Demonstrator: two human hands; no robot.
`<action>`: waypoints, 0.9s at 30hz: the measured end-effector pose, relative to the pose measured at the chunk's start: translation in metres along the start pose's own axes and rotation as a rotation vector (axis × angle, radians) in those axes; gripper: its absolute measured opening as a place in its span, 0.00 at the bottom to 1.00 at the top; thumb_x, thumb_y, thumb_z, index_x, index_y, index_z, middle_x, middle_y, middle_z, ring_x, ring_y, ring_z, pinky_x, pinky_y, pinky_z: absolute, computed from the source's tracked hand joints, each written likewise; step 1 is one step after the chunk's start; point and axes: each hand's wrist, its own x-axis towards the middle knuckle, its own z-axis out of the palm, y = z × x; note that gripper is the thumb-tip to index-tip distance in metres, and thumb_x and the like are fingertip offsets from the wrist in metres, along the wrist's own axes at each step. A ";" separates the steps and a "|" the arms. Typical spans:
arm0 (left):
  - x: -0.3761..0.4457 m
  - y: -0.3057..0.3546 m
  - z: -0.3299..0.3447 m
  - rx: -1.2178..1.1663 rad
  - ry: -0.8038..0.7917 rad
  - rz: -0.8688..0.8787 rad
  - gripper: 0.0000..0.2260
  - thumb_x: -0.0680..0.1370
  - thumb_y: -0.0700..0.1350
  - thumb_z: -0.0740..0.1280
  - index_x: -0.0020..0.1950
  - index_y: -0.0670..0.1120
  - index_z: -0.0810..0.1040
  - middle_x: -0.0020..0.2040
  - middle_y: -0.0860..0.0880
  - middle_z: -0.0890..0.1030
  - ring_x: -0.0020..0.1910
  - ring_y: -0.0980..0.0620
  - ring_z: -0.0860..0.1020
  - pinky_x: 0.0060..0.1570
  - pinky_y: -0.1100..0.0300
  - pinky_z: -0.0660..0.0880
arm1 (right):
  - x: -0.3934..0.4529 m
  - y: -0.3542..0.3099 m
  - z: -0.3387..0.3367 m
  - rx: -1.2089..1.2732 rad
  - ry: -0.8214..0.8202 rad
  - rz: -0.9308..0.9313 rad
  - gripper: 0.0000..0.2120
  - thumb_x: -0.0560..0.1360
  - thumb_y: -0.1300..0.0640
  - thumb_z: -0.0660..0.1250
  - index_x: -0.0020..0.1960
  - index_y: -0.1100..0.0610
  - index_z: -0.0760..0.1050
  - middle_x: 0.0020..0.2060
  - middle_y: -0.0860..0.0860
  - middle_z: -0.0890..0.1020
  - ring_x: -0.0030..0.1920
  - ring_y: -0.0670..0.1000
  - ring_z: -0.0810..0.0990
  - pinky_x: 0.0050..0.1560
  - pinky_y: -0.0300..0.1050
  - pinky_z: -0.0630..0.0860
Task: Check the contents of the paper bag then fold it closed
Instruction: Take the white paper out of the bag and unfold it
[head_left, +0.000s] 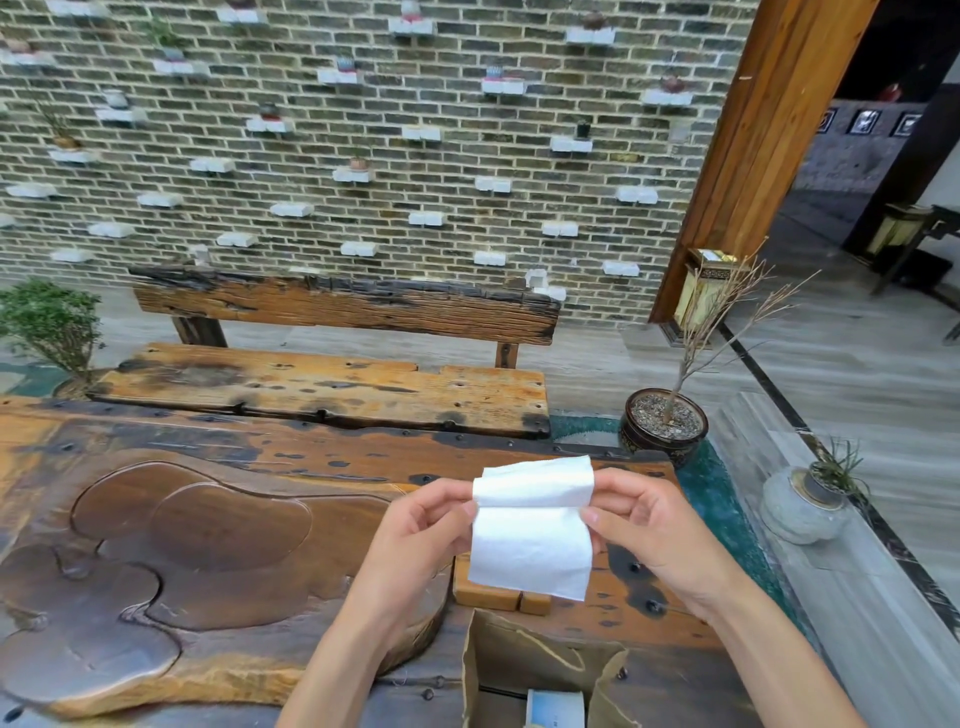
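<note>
A brown paper bag (524, 662) stands open on the wooden table (311, 457) at the bottom of the view, its twine handle lying over the rim. Inside it a pale blue-and-white box (555, 707) shows. Above the bag I hold a white folded tissue (530, 535) by its two sides. My left hand (415, 530) pinches the left edge and my right hand (649, 525) pinches the right edge. The tissue's top part is folded over toward me.
A small wooden block (493, 597) lies on the table behind the bag. A carved dark tea tray (182, 561) fills the table's left. A wooden bench (332, 384) stands beyond, potted plants (665, 421) at right, brick wall behind.
</note>
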 end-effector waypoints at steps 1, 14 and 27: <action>0.000 0.000 0.000 0.001 0.002 0.011 0.10 0.80 0.35 0.63 0.50 0.42 0.84 0.49 0.41 0.86 0.46 0.45 0.82 0.52 0.47 0.77 | 0.000 -0.001 0.001 -0.009 0.008 -0.014 0.12 0.77 0.67 0.66 0.58 0.59 0.82 0.51 0.55 0.87 0.50 0.59 0.84 0.45 0.56 0.76; 0.002 -0.002 0.006 0.062 0.061 0.145 0.13 0.78 0.31 0.62 0.41 0.39 0.84 0.38 0.50 0.82 0.40 0.56 0.77 0.40 0.66 0.71 | 0.000 0.002 0.011 0.204 0.120 0.087 0.08 0.80 0.61 0.63 0.52 0.55 0.80 0.51 0.59 0.85 0.51 0.58 0.82 0.51 0.58 0.75; 0.002 -0.006 0.016 -0.105 0.095 0.121 0.07 0.79 0.43 0.64 0.54 0.45 0.81 0.43 0.45 0.82 0.42 0.50 0.80 0.44 0.56 0.76 | 0.001 0.005 0.034 -0.049 0.200 0.060 0.06 0.76 0.54 0.70 0.45 0.54 0.84 0.40 0.54 0.87 0.44 0.55 0.83 0.45 0.45 0.72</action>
